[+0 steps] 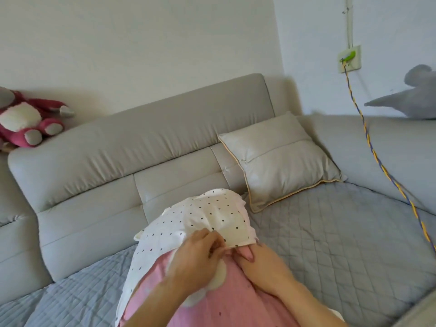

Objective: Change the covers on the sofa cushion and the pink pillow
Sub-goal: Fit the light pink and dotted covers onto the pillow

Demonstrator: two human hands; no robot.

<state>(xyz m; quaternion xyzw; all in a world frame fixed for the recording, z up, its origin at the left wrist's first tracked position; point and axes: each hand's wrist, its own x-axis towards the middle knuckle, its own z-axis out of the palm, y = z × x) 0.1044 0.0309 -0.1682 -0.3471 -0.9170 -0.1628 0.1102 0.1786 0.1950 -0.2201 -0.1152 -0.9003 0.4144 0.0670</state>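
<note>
Right hand [262,258] fingertips hidden under dotted cover [203,215].

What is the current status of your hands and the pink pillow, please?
Left hand pinching the dotted cover edge, right hand gripping it too. Pink pillow partly inside the cover. Nothing in the way; sofa cushion untouched.

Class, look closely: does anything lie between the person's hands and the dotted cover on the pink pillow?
Nothing visible does. The left hand pinches the dotted cover at its open edge; the right hand touches the pink pillow right below it.

pink pillow [212,300] half in dotted cover [188,223]
</note>
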